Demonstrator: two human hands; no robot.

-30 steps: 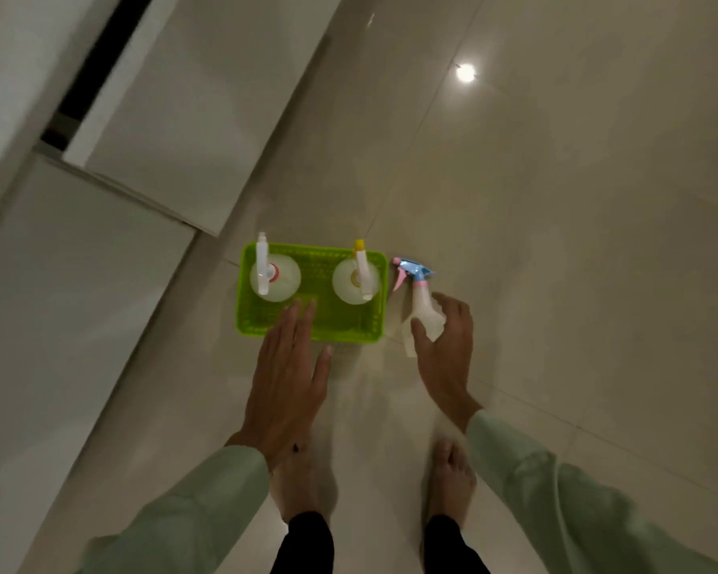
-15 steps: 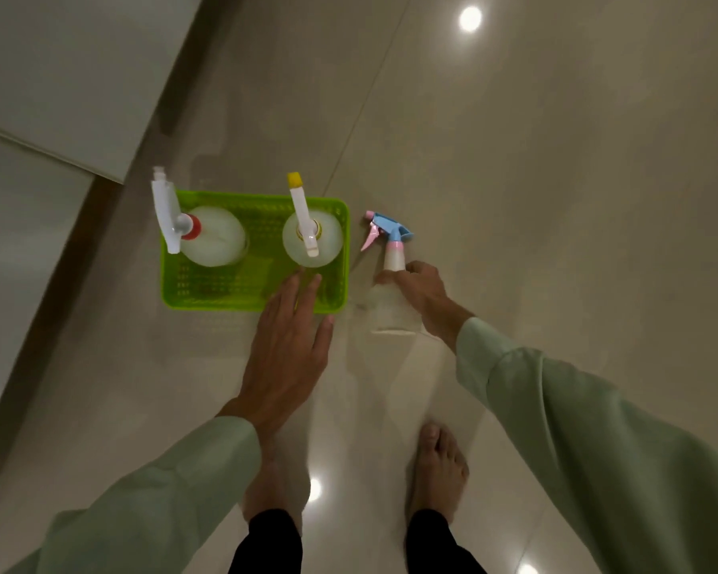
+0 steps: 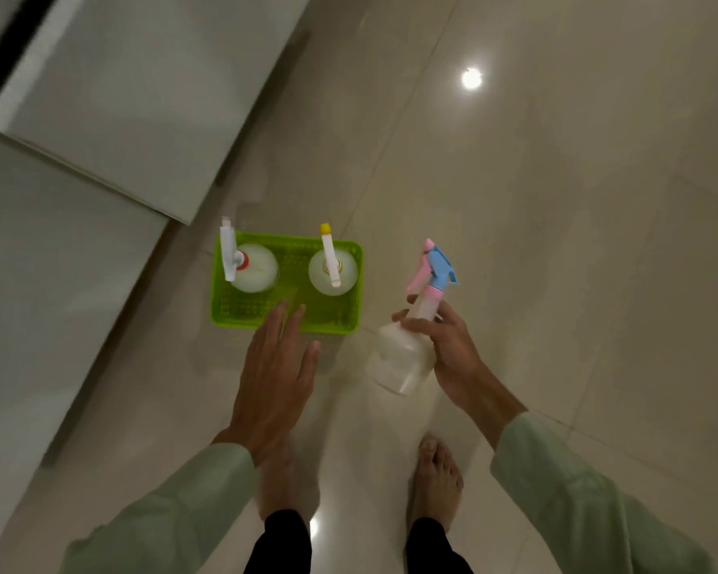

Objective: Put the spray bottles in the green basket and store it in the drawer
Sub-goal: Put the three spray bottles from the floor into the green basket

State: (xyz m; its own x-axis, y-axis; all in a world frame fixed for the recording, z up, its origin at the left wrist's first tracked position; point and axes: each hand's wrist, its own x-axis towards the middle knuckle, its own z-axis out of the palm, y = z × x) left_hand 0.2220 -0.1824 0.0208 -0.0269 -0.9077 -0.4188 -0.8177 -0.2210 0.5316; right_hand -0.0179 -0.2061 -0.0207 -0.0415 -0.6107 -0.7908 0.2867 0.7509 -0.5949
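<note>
Bottle's up off the floor now! The right hand (image 3: 452, 354) has its fingers wrapped round the neck of the pink-and-blue spray bottle (image 3: 407, 350), tilted at centre right. The left hand (image 3: 274, 379) hovers flat and empty over the green basket (image 3: 287, 316), two bottles already inside. Third goes in next, likely.
</note>
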